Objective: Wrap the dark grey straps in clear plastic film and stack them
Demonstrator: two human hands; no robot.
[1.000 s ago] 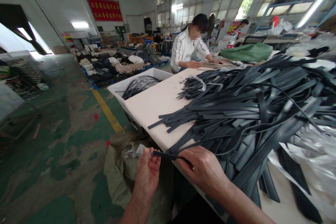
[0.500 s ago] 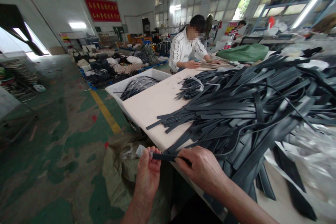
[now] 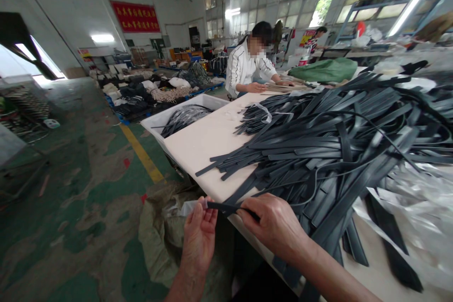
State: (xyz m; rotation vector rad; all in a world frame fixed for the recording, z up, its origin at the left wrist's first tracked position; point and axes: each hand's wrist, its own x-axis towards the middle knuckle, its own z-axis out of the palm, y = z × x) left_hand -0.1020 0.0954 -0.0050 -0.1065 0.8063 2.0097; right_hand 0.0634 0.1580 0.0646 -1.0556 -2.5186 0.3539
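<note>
The left hand [image 3: 200, 226] has its thumb and fingers close together. They pinch a small, see-through plastic piece [image 3: 190, 207] right by the end of a thin black strap [image 3: 224, 206]. I cannot tell if the strap's tip goes inside the plastic. The right hand [image 3: 271, 219] is curled up tight and grips the same strap. So the strap goes across the gap between the two hands, just over the near edge of a cream table [image 3: 212, 144].

Past the right hand, and to the right of it, is a big, messy pile of black straps [image 3: 311, 144]. Farther ahead of the hands is a smaller bunch of straps [image 3: 260, 114] with a white tie [image 3: 269, 115] on it. Well to the right of the right hand is crinkly clear plastic [image 3: 424, 212].

Under the left hand and to its left, a baggy greenish sack [image 3: 154, 240] sits low down. Ahead of the left hand, by the far side of the table, is a white bin [image 3: 154, 127] with more straps in it. Far ahead of both hands, a person in a white jacket [image 3: 242, 68] has their own hands on thin tan strips [image 3: 283, 87].
</note>
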